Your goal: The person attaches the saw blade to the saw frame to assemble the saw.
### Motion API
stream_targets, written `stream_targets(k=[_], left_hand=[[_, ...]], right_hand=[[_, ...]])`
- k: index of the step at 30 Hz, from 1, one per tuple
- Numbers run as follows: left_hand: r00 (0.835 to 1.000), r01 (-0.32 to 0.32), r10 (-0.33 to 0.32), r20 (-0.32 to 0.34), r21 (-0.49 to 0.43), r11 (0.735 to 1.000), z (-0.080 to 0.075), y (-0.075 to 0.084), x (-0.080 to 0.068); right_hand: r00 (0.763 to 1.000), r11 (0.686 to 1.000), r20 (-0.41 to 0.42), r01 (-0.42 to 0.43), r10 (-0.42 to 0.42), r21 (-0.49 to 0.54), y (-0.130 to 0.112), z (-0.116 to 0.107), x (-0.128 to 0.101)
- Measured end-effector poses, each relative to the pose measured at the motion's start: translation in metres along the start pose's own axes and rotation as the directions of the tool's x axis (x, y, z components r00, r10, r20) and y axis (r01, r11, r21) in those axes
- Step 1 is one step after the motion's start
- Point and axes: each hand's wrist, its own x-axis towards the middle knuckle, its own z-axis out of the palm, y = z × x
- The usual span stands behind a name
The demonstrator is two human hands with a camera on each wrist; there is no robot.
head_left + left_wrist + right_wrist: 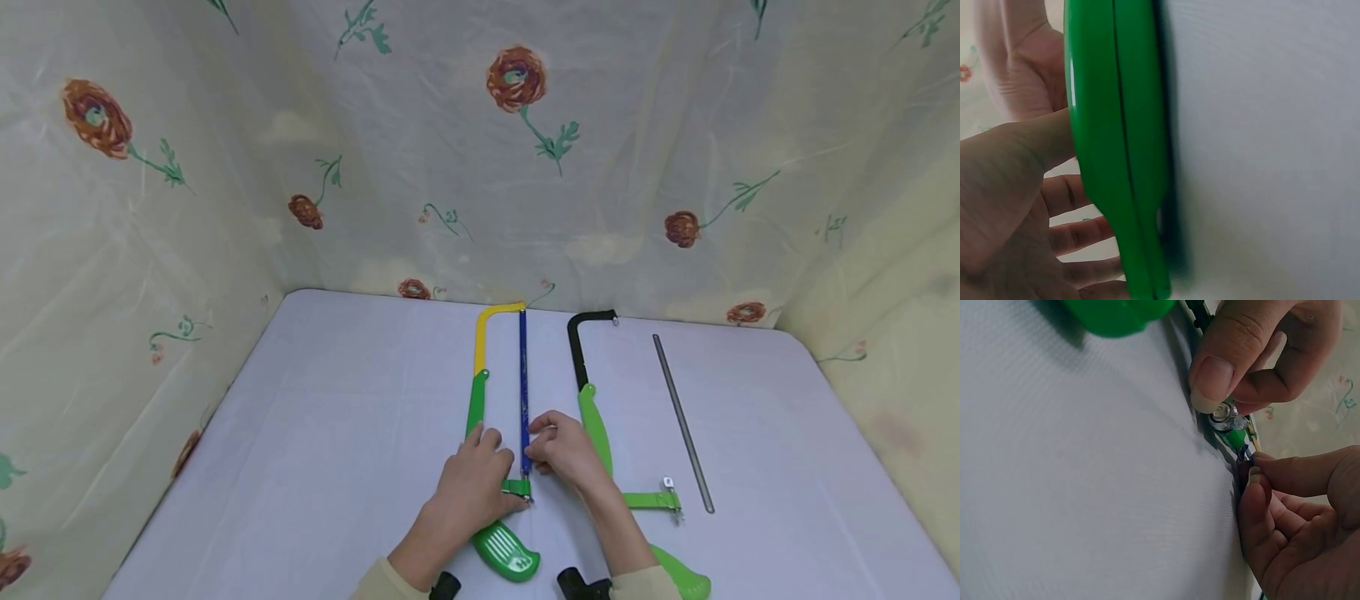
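Observation:
A hacksaw (pixel 477 408) with a yellow-and-green frame lies on the table, its blue blade (pixel 523 375) running along its right side. My left hand (pixel 474 475) grips the lower green frame, thumb at the metal tensioning screw (pixel 1222 415) by the blade's near end. Thumb and index finger of my right hand (pixel 564 450) pinch the blade's lower part, just above that fitting; the right wrist view shows this pinch (pixel 1254 472) close up. The green handle (pixel 506 550) sticks out below my left hand and fills the middle of the left wrist view.
Right of my right hand lies a second hacksaw frame (pixel 596 425), black and light green, with no blade fitted. Farther right is a loose grey blade (pixel 682 421). White cloth (pixel 360 400) covers the table, and flowered sheets (pixel 420 125) hang behind and at the sides.

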Motion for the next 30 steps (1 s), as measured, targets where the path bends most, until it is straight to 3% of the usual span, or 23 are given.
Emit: stream_targets(k=[6,19,30], left_hand=[[1.000,-0.004,0.004,0.003,-0.007,1.000,0.0009,0.0005,0.0006],[1.000,-0.004,0.004,0.013,-0.011,1.000,-0.0015,0.0029,0.0011],[1.000,0.002,-0.002,0.015,-0.007,1.000,-0.0031,0.0020,-0.0012]], right_hand=[[1.000,0.999,-0.009,-0.009,0.008,-0.031,-0.0020,0.0003,-0.0013],[1.000,0.970,-0.013,0.020,-0.024,-0.242,-0.0052,-0.0001,-0.0015],[0.997,0.955,0.040,0.074,-0.065,-0.287,-0.0028,0.0002,-0.0047]])
